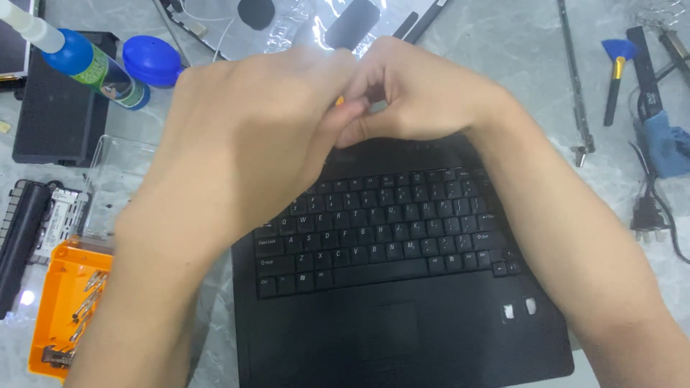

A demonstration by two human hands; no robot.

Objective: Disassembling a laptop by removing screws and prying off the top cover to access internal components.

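Above the laptop [402, 316] keyboard, both hands meet: left hand [244, 136] and right hand [424, 93] pinch something small, orange, mostly hidden, probably steadying it together.

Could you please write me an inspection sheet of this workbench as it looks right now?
Surface: grey marbled table, crowded.
Job's things: black laptop base, keyboard exposed; small orange item pinched between both hands.
Clutter: orange bit tray, blue-capped bottle, blue round case, blue-headed brush, black battery.
Grippers: left hand and right hand meet above the keyboard.
Cables: black power plug and cord at right.
Surroundings: nothing seen.
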